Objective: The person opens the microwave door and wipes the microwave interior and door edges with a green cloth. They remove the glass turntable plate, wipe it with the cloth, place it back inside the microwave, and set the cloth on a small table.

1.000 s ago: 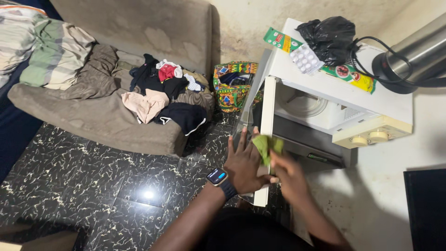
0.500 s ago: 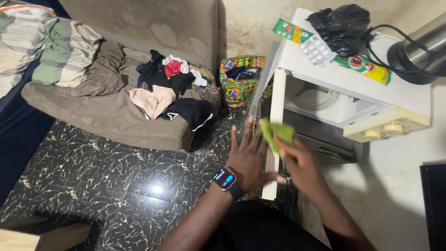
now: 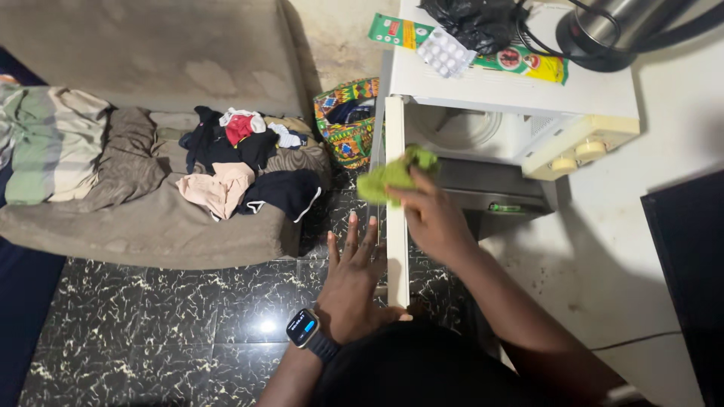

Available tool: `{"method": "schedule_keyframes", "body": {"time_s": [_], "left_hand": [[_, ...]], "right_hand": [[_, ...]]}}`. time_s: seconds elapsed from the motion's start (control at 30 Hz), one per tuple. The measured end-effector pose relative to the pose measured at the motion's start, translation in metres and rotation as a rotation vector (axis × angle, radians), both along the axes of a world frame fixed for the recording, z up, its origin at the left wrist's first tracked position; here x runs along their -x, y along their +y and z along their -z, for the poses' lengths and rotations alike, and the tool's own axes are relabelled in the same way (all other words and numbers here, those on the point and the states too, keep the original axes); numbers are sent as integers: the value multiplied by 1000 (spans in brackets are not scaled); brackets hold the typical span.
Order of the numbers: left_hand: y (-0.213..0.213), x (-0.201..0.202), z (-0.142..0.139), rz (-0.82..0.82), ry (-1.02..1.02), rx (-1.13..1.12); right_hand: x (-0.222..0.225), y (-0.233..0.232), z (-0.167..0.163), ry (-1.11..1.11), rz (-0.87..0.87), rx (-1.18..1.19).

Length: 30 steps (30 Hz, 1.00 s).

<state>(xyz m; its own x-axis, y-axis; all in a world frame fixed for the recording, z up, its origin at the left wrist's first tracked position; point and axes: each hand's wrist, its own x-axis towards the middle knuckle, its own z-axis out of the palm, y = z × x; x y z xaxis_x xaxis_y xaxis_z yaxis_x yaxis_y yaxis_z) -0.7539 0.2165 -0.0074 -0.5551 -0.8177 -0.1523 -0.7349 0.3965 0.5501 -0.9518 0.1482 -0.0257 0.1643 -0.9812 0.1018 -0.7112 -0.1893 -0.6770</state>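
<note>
While my right hand [image 3: 430, 218] gripped the green cloth [image 3: 392, 177], my left hand [image 3: 354, 279], fingers spread, braced the microwave door [image 3: 396, 226]; hard wiping risked straining its hinge

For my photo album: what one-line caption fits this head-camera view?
Right hand presses a crumpled green cloth against the open white microwave door while the left hand braces it.

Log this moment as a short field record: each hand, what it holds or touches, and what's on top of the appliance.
Left hand: open, fingers spread, flat against the open white door
Right hand: grip closed on a green cloth, pressed at the door's edge
Appliance: white microwave, door swung open, interior visible
On top: black bag, blister pack, kettle
Left wrist: smartwatch
Background: sofa with clothes
</note>
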Motion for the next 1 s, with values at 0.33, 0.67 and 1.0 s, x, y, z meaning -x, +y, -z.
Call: {"method": "schedule_keyframes", "body": {"time_s": [0.33,0.67,1.0], "left_hand": [[14,-4,23,-2,307,166],[-6,-18,2,47,391,23],[-27,16,20,-161,382,88]], "right_hand": [[6,133,4,-225,-143,6],[-18,59,58,-635,147,67],[4,120,117,-941,146,-449]]}}
